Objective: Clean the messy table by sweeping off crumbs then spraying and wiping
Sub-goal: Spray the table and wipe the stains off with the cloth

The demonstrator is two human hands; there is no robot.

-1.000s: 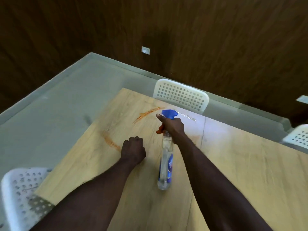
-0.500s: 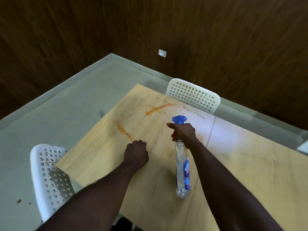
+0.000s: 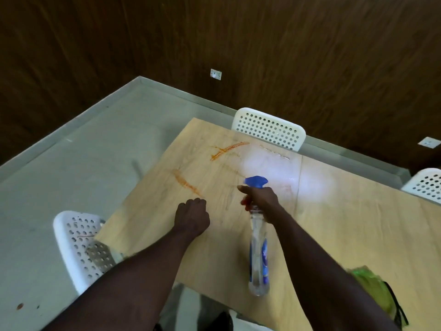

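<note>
Spray stage, in progress. Right hand (image 3: 260,201) is wrapped round the neck of the spray bottle (image 3: 259,259), forefinger up at the blue trigger head. The bottle is held off the table (image 3: 358,235), nozzle pointing away from the person, clear body slanting back along the right forearm. Left hand (image 3: 192,217) is curled into a fist with nothing visible in it, knuckles down on the wood just left of the right hand. No loose crumbs can be made out on the wood around either hand, so sweeping is judged done, though fine debris would not show at this sharpness. Not cleaned yet: one orange streak (image 3: 187,183) just beyond the left hand's knuckles, and a second orange streak (image 3: 229,149) farther out, ahead of both hands. A pale glossy patch (image 3: 269,161) lies beyond the right hand; whether it is wet spray or light glare cannot be told. Wiping is judged not yet begun: the green cloth (image 3: 372,290) lies by the right elbow, and neither hand touches it. Remaining: finish spraying over the streaks, then wipe.
</note>
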